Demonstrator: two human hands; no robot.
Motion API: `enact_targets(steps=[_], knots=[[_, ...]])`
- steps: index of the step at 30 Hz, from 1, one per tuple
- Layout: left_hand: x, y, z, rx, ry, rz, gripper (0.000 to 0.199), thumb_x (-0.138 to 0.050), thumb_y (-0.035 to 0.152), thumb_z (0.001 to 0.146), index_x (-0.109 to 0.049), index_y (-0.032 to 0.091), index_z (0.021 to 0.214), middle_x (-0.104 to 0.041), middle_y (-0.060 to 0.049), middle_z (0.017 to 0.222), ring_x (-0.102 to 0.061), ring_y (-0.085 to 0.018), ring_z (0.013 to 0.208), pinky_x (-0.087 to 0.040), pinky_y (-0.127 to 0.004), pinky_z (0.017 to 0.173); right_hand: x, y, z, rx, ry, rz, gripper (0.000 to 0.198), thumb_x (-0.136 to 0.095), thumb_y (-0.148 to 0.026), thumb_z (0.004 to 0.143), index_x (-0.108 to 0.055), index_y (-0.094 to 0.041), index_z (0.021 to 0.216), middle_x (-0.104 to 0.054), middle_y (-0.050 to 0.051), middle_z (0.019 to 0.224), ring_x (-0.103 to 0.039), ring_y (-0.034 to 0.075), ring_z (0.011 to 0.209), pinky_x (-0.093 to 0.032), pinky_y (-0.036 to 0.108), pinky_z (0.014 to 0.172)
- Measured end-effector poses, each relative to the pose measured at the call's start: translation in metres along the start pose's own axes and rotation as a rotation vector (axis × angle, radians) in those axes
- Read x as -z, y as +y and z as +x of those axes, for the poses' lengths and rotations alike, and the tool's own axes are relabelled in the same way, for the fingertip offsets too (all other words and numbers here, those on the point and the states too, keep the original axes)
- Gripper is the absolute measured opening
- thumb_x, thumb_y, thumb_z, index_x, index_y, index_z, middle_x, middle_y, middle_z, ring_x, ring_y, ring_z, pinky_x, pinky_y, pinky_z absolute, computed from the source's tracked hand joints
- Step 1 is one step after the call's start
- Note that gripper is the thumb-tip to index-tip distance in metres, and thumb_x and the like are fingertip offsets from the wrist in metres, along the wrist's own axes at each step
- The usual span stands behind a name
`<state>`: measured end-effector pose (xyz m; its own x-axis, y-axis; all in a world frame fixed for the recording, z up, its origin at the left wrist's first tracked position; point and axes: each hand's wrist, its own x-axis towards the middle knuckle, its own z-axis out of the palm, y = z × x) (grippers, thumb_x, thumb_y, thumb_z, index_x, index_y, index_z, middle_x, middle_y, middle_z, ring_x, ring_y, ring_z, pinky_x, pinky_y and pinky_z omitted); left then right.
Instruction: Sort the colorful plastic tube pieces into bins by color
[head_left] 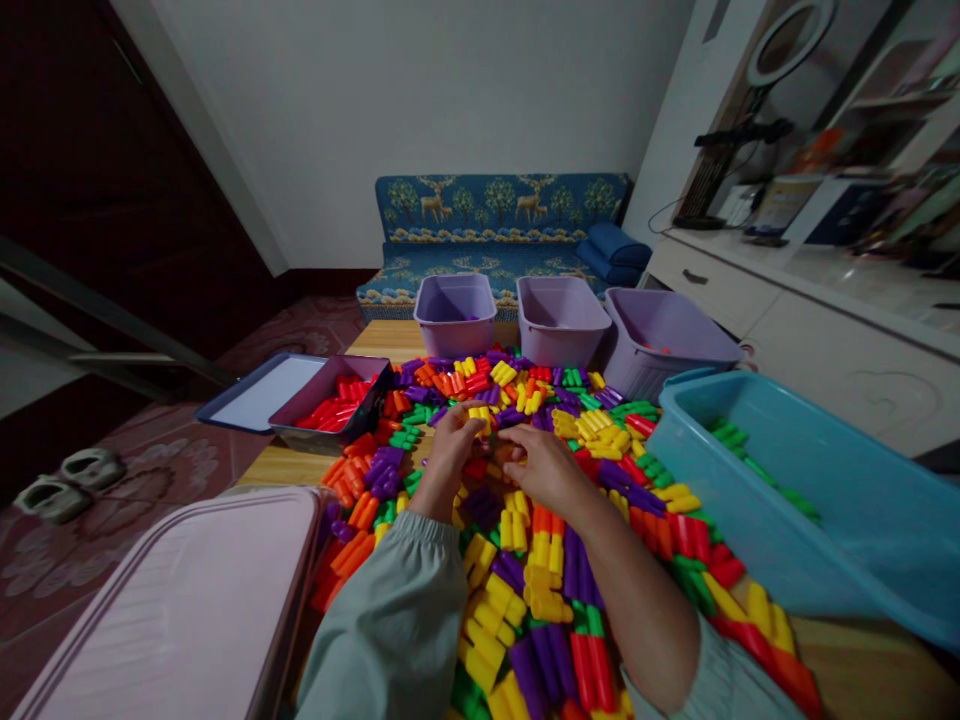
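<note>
My left hand point(452, 448) is over the middle of the table, its fingers closed around a yellow plastic building block point(480, 416). Just to the right is my right hand point(546, 462), its fingers bent and pointing left toward the other hand. A gap shows between its index finger and thumb, and I see nothing held there. Beneath and around both hands lie many tube-shaped building blocks in yellow, purple, red, orange and green. Nearest my forearms are yellow blocks point(491, 615) and purple blocks point(544, 660).
Three lilac bins point(455, 338) line the far table edge. A blue tub point(750, 530) with green blocks stands right. At left are a tin point(307, 440) of red blocks, its lid point(262, 392) and a pale pink lid point(187, 600). Behind stands a patterned sofa point(487, 258).
</note>
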<state>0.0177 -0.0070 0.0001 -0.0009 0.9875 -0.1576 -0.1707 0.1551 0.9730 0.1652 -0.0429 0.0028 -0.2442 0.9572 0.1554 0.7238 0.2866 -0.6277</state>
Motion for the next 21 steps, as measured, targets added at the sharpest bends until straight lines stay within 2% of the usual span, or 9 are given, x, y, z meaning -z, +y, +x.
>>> enact_targets(steps=[5,8,10,12,14,16,18,21], knots=[[0.004,-0.011,0.007,-0.164,0.016,0.172,0.043,-0.062,0.017,0.068,-0.065,0.017,0.111,-0.061,0.002,0.072,-0.055,-0.010,0.057,-0.047,-0.020,0.056,-0.004,-0.001,0.003,0.015,0.025,0.181,0.042,-0.057,-0.006,0.073,-0.068,-0.018,0.112,-0.068,0.006,0.107,-0.062,0.012,0.071,-0.050,0.026,0.070],[0.007,-0.014,0.009,-0.286,0.042,0.349,0.042,-0.058,0.014,0.071,-0.066,0.017,0.113,-0.060,0.003,0.068,-0.049,-0.010,0.053,-0.043,-0.020,0.054,0.000,0.003,0.006,0.008,0.118,0.173,0.031,-0.056,-0.009,0.077,-0.070,-0.018,0.103,-0.070,0.005,0.102,-0.062,0.013,0.069,-0.051,0.028,0.070],[0.008,-0.012,0.008,-0.368,0.067,0.501,0.042,-0.056,0.012,0.073,-0.067,0.018,0.112,-0.066,0.000,0.078,-0.054,-0.012,0.060,-0.047,-0.023,0.062,0.006,0.010,0.007,-0.005,0.221,0.109,0.025,-0.055,-0.010,0.079,-0.071,-0.018,0.097,-0.071,0.006,0.098,-0.065,0.016,0.079,-0.051,0.030,0.078],[0.009,-0.010,0.006,-0.445,0.089,0.625,0.042,-0.055,0.008,0.072,-0.068,0.018,0.112,-0.071,-0.005,0.099,-0.062,-0.018,0.078,-0.050,-0.030,0.078,0.014,0.021,0.008,-0.018,0.317,0.009,0.024,-0.054,-0.011,0.080,-0.071,-0.018,0.095,-0.071,0.007,0.099,-0.065,0.020,0.093,-0.050,0.035,0.089],[0.009,-0.009,0.005,-0.495,0.099,0.695,0.044,-0.056,0.006,0.072,-0.068,0.018,0.112,-0.069,-0.008,0.112,-0.063,-0.024,0.099,-0.047,-0.037,0.093,0.020,0.034,0.009,-0.032,0.384,-0.086,0.028,-0.056,-0.013,0.079,-0.070,-0.019,0.102,-0.069,0.009,0.109,-0.061,0.023,0.106,-0.046,0.039,0.098],[0.009,-0.011,0.004,-0.524,0.104,0.739,0.047,-0.057,0.006,0.072,-0.066,0.018,0.116,-0.067,-0.010,0.116,-0.060,-0.027,0.111,-0.044,-0.041,0.100,0.023,0.046,0.008,-0.067,0.407,-0.153,0.040,-0.060,-0.015,0.077,-0.065,-0.017,0.117,-0.063,0.012,0.123,-0.056,0.026,0.118,-0.041,0.042,0.105],[0.008,-0.013,0.004,-0.544,0.122,0.768,0.052,-0.059,0.008,0.072,-0.063,0.018,0.123,-0.063,-0.012,0.120,-0.057,-0.028,0.117,-0.042,-0.042,0.104,0.021,0.055,0.007,-0.125,0.367,-0.195,0.054,-0.063,-0.018,0.076,-0.058,-0.013,0.129,-0.057,0.016,0.132,-0.052,0.028,0.125,-0.038,0.045,0.109],[0.006,-0.016,0.004,-0.548,0.158,0.771,0.057,-0.063,0.013,0.073,-0.058,0.021,0.130,-0.056,-0.012,0.128,-0.051,-0.028,0.124,-0.040,-0.043,0.108,0.015,0.056,0.006,-0.181,0.272,-0.186,0.061,-0.064,-0.020,0.077,-0.052,-0.011,0.135,-0.055,0.019,0.135,-0.051,0.030,0.127,-0.038,0.046,0.109]])
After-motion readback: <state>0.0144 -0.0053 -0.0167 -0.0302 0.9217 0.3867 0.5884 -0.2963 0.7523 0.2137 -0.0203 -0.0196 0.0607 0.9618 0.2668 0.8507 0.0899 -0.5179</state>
